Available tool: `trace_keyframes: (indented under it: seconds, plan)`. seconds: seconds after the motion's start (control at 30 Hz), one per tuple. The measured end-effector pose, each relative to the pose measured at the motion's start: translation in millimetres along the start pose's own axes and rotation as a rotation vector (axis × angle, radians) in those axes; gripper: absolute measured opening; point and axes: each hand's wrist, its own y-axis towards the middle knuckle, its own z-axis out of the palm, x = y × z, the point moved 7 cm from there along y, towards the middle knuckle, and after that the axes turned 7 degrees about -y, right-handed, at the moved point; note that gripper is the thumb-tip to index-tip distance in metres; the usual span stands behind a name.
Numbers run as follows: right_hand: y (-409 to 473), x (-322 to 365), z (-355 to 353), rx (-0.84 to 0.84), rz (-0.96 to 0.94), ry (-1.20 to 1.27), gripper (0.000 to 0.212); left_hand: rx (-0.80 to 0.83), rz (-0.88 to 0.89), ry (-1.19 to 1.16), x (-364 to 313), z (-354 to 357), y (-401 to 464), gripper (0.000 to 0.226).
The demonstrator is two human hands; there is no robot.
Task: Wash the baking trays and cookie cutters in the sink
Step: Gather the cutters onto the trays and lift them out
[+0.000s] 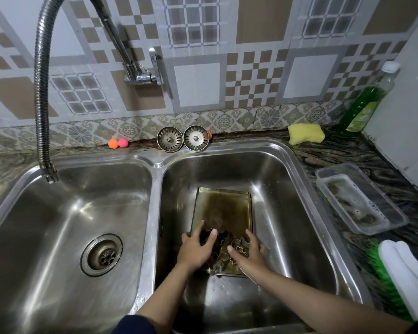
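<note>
Gathering cookie cutters (227,249) on stained baking tray (223,208) lying in right basin of sink (307,213) | left hand (196,249) curling onto dark cutter, right hand (247,251) cupping, fingers loose | likely handling light, stiff, thin-edged, slippery wet; gripping by outer walls | faucet (42,92) hanging over left basin; sponge (305,133), soap bottle (369,102) waiting on counter (348,150).

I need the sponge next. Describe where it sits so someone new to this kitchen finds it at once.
Start at the right sink basin and look past its far right corner to the dark stone counter against the tiled wall. The sponge lies there, just left of the green soap bottle. It is the only soft yellow block on that counter.
</note>
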Motion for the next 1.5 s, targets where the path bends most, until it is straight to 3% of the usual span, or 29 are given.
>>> trace_keyframes:
  seconds: [0.23,0.43,0.7,0.9,1.13,1.5]
  plan:
    - [2.6,6.6,-9.6,-0.053,-0.058,0.230,0.064,0.000,-0.008,0.088,-1.7,-3.5,1.7,0.072]
    - [-1.1,13.7,-10.4,-0.098,-0.107,0.242,0.063,-0.043,0.024,0.139,-6.9,-7.8,-7.5,0.072]
    - [-17.4,39.9,-26.3,-0.175,-0.276,0.221,0.046,-0.126,0.112,0.125,-21.8,-9.6,-16.5,0.074]
    - [-49.1,83.6,-71.5,-0.380,-0.461,0.054,0.052,-0.200,0.349,0.069,-75.0,-10.0,-28.2,0.068]
    - [-85.5,141.3,-122.7,-0.606,-0.699,-0.085,0.059,-0.303,0.641,-0.242,-150.3,-25.3,-43.6,0.060]
    - [-140.4,239.2,-162.7,-0.828,-1.015,-0.347,0.059,-0.400,0.992,-0.626,-238.5,-73.9,-68.6,0.085]
